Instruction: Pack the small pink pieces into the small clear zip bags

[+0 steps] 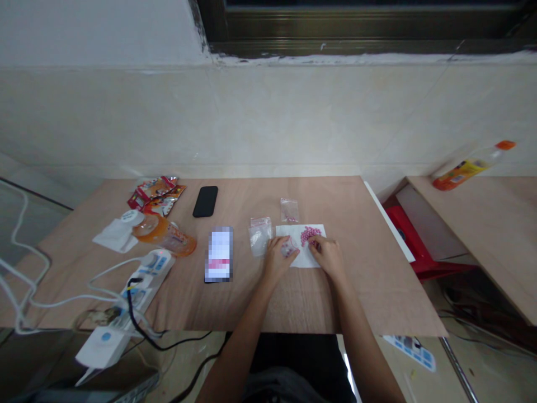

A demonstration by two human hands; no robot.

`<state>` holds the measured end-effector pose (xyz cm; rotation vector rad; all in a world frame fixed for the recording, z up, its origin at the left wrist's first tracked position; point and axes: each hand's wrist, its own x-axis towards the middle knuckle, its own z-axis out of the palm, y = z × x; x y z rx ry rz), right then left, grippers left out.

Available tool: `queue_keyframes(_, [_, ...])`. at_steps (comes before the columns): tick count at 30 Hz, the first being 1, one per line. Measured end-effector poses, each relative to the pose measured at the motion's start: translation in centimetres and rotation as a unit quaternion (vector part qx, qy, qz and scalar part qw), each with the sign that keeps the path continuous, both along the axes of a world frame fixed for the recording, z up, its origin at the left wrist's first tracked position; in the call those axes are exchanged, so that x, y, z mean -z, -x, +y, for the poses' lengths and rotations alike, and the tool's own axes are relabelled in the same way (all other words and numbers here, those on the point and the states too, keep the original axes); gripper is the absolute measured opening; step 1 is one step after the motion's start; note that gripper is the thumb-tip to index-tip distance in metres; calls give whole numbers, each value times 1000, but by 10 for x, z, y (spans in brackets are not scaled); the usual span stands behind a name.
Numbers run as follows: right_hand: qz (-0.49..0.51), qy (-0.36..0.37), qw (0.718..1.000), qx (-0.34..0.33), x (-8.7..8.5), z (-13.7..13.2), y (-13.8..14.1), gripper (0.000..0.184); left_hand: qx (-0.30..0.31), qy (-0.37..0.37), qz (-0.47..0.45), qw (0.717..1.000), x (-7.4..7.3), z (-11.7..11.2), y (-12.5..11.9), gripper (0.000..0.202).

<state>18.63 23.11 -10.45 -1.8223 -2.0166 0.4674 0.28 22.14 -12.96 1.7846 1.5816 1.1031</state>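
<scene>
A white sheet of paper [309, 261] lies on the wooden table, with a pile of small pink beads [309, 234] on its upper right part. At the paper's left side my left hand [277, 257] is closed on a small clear plastic bag [289, 246] with a few pink bits inside. My right hand [329, 253] rests at the right edge of the bead pile, fingertips bent together; whatever is between them is too small to make out. Just above the paper lies another clear bag [289, 210] with some pink beads. Clear zip bags [260, 236] lie beside my left hand.
Left of my hands lie a lit phone [218, 254], a black phone [205, 201], an orange drink bottle [168, 234] on its side, snack packets [157, 195] and a power strip [145, 288] with cables. At right are a red stool [409, 238] and another bottle [465, 170] on a second table.
</scene>
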Motion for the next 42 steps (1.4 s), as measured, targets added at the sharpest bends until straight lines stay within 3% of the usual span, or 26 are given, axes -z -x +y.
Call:
queue_keyframes(22, [-64,7,998,-25,-3,3,1,27,6,5,-14,1000,1,0,1,41])
queue_keyframes(42, [9,-67,998,-4,2,-11,-6,23,4,2,-16,1000,1,0,0,41])
